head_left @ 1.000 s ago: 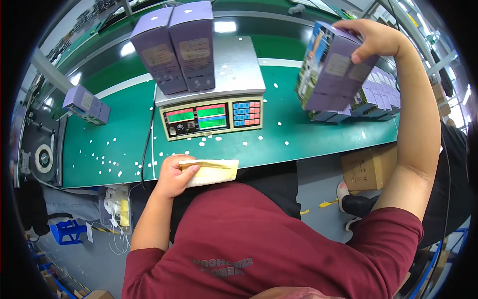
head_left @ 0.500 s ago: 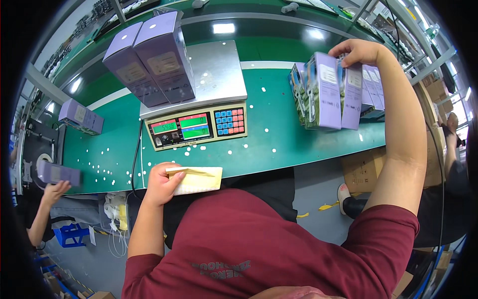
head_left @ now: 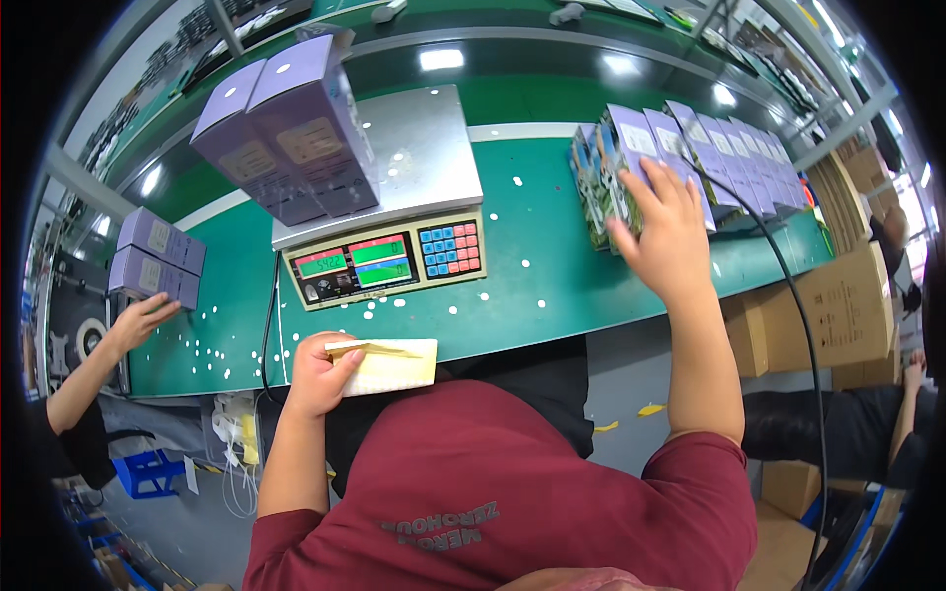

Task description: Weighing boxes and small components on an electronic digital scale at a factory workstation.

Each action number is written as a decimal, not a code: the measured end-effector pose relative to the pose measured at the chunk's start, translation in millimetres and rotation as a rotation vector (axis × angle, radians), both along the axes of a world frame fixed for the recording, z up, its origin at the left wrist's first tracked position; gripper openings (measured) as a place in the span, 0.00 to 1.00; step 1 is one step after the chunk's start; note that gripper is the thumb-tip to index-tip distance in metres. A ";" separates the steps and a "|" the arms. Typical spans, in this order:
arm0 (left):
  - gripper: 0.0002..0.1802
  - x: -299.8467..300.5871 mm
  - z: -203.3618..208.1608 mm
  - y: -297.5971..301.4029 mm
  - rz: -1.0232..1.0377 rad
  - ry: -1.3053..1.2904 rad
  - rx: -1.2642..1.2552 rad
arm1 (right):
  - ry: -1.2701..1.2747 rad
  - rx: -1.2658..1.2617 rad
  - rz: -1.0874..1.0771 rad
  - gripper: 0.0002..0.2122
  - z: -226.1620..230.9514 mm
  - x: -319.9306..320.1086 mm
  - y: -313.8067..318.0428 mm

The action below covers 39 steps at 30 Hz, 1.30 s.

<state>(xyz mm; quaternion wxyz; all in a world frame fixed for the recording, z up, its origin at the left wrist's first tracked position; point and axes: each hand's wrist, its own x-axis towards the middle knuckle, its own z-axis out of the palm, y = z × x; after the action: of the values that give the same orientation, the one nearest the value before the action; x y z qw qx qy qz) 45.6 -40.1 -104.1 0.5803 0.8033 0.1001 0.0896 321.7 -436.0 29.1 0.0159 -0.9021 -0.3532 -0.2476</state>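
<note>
My left hand (head_left: pixel 317 374) is closed around a pale yellow sheet pad (head_left: pixel 396 366), held low in front of the bench edge. My right hand (head_left: pixel 662 229) is open, its fingers spread before the near end of a row of purple boxes (head_left: pixel 724 158). The front box (head_left: pixel 638 133) is partly hidden behind those fingers; I cannot tell whether they touch it. Two tall purple boxes (head_left: pixel 286 138) stand side by side on the steel plate of a digital weighing scale (head_left: pixel 379 268), whose display is lit.
At the left, a co-worker's hand (head_left: pixel 148 320) touches one of two purple boxes (head_left: pixel 158 251). Small white round dots lie scattered over the green bench (head_left: pixel 532 217). A black cable (head_left: pixel 788 266) hangs across the right side. Cardboard boxes (head_left: pixel 838 305) stand beyond the bench's right end.
My right hand has come down from the boxes' top edge, letting go, and now spreads before them. The co-worker's box now stands against the other one. My left hand stays nearly still.
</note>
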 end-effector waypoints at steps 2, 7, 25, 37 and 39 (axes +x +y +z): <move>0.06 -1.3 -4.8 2.7 -0.020 0.004 -0.003 | -0.024 0.181 0.022 0.26 -10.5 20.2 -5.8; 0.06 -3.9 -15.3 5.1 0.003 -0.028 -0.072 | -0.070 0.227 0.085 0.24 -13.9 47.4 -15.1; 0.06 -7.7 -19.5 2.4 0.076 -0.071 -0.073 | 0.744 0.978 0.023 0.35 -157.6 84.5 84.3; 0.07 -14.2 -17.6 1.8 0.113 -0.077 0.068 | 0.884 1.217 0.104 0.36 -156.3 139.6 36.0; 0.07 -11.0 -9.1 -4.1 0.097 -0.077 0.081 | 0.855 1.187 0.089 0.36 -158.1 155.8 6.8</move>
<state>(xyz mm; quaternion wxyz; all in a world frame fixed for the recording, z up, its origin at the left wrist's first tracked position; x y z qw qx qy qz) 34.6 -44.2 -113.2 0.5455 0.8164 0.1126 0.1525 477.6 -429.1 -129.0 0.6485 -0.7441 -0.1589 -0.0228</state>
